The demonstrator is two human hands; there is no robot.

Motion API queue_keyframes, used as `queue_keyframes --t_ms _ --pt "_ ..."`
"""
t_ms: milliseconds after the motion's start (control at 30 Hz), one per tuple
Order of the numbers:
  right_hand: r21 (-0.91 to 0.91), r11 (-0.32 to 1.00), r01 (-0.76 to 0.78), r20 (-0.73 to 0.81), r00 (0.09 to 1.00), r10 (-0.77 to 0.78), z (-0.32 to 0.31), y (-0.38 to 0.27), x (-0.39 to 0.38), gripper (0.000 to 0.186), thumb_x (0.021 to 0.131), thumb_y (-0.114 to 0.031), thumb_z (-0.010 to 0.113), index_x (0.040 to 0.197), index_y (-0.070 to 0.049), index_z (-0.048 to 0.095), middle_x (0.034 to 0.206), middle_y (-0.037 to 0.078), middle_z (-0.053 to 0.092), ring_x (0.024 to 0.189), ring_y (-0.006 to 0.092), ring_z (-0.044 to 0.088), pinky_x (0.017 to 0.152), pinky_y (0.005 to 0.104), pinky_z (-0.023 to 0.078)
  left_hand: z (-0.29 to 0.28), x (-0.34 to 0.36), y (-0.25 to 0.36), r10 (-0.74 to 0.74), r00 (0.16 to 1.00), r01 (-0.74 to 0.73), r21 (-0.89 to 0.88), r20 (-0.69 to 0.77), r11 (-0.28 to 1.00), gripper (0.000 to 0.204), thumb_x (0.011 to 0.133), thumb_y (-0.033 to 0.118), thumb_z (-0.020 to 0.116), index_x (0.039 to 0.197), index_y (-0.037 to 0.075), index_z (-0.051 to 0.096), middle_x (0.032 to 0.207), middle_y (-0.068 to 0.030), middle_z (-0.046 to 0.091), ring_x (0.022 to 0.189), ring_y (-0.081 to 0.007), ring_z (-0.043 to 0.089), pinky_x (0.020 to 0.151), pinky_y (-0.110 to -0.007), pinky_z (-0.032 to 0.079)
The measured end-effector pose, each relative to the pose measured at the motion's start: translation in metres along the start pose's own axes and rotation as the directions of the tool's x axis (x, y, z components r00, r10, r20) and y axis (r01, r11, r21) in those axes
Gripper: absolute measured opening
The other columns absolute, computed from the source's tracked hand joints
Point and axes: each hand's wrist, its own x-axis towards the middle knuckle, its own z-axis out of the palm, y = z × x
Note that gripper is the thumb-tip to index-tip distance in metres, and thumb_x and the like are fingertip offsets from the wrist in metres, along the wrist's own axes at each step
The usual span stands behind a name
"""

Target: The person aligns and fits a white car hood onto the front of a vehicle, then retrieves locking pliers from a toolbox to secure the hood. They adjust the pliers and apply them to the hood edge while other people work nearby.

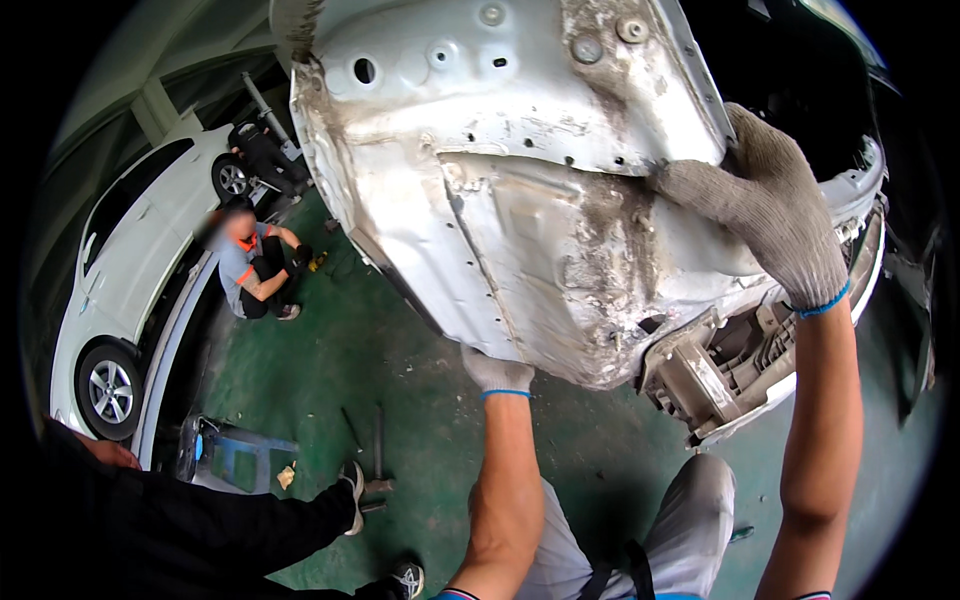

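A dented, dirt-stained light metal car body section [520, 250], with holes and bolt points, fills the upper middle of the view. My right hand [750, 210], in a grey knit glove with a blue cuff, grips the edge of its raised upper plate [540, 100] on the right side, thumb or finger along the lip. My left hand [498, 372], in a pale knit glove, is at the underside of the section's lower edge, its fingers hidden behind the metal. A grimy ribbed fitting [720, 372] hangs at the lower right of the section, below my right hand.
A white car [130, 230] stands left on a rail [185, 330]; a person [265, 150] bends by it. Another crouches [260, 280] on the green floor [340, 350] with a yellow tool. A person's dark-clad leg [250, 510] is near lower left, beside a blue-grey stand [230, 450] and hammers [379, 440].
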Motion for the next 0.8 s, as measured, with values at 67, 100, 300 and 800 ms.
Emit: queue_keyframes --t_ms 67,100,300,800 --pt "-0.012 0.996 -0.085 0.097 0.992 0.086 -0.004 -0.007 0.000 0.065 0.082 -0.039 0.092 0.126 0.003 0.069 0.105 0.008 0.075 0.093 0.0125 0.072 0.089 0.0303 0.060 -0.009 -0.002 0.000 -0.038 0.999 0.038 0.015 -0.025 0.999 0.074 0.101 0.058 0.036 0.161 0.016 0.044 0.167 -0.0138 0.038 0.155 -0.0413 0.032 0.121 -0.071 0.027" --pt "-0.059 0.996 -0.060 0.094 0.993 0.065 -0.002 -0.003 0.003 0.067 0.081 -0.039 0.092 0.127 0.004 0.068 0.105 0.009 0.075 0.091 0.0134 0.072 0.086 0.0302 0.060 -0.013 -0.002 0.003 -0.063 0.998 0.063 0.020 -0.016 0.998 0.078 0.099 0.062 0.037 0.163 0.017 0.040 0.169 -0.0157 0.034 0.157 -0.0436 0.026 0.120 -0.077 0.024" --pt "0.046 0.999 0.006 0.076 0.997 -0.010 0.001 0.003 -0.003 0.077 0.084 -0.051 0.084 0.131 0.006 0.064 0.100 0.015 0.075 0.084 0.0208 0.076 0.078 0.0321 0.063 0.011 -0.006 -0.013 0.076 0.991 -0.077 -0.002 -0.111 0.997 0.068 0.102 0.053 0.039 0.155 0.011 0.049 0.155 -0.0138 0.053 0.143 -0.0365 0.050 0.118 -0.058 0.041" --pt "-0.050 0.998 -0.026 0.058 0.998 0.029 0.022 0.005 0.010 0.059 0.074 -0.051 0.088 0.099 0.001 0.078 0.084 0.015 0.078 0.071 0.0238 0.075 0.065 0.0364 0.059 0.018 -0.006 0.014 -0.048 0.986 0.048 -0.005 -0.161 0.999 0.071 0.102 0.053 0.043 0.159 0.010 0.042 0.156 -0.0179 0.048 0.147 -0.0390 0.041 0.123 -0.059 0.031"
